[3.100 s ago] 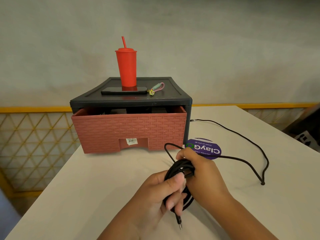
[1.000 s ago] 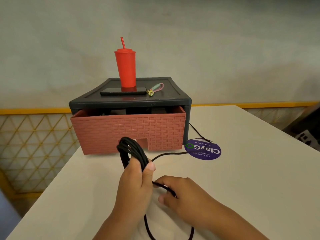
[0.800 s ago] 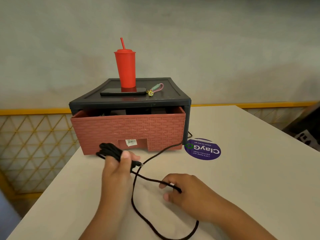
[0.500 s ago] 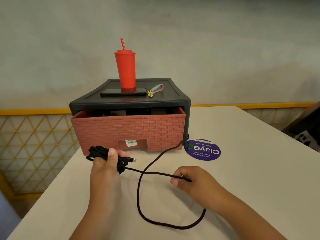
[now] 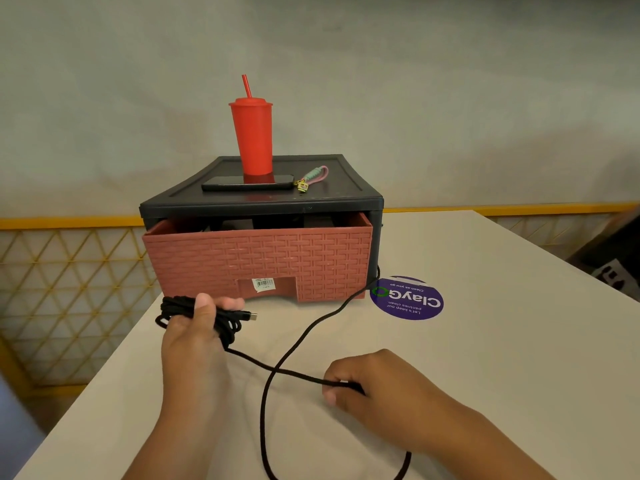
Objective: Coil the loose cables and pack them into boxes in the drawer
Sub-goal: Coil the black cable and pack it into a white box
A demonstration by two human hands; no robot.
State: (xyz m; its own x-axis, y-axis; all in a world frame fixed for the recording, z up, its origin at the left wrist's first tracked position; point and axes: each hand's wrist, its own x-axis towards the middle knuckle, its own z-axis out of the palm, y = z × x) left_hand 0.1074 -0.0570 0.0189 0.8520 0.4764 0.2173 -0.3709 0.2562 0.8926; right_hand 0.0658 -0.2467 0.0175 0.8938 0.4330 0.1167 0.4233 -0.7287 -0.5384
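My left hand (image 5: 194,336) grips a bundle of coiled black cable (image 5: 227,322) just in front of the drawer, with a plug sticking out to the right. From the bundle the loose cable (image 5: 294,344) runs across the white table to my right hand (image 5: 367,384), which pinches it near the front edge. A big loop of it sweeps below my right wrist and back up to the drawer's right corner. The reddish woven-pattern drawer (image 5: 259,259) stands slightly pulled out of its black cabinet (image 5: 346,199); dark contents show through the gap.
On the cabinet stand a red tumbler with straw (image 5: 252,136), a black phone (image 5: 247,182) and a keychain (image 5: 311,176). A round purple sticker (image 5: 407,299) lies on the white table (image 5: 485,341) right of the drawer. A yellow lattice railing (image 5: 69,299) runs along the left.
My left hand has carried the coiled bundle down and left towards the table. My right hand has slid right along the cable, stretching a straight length between both hands and widening the loop.
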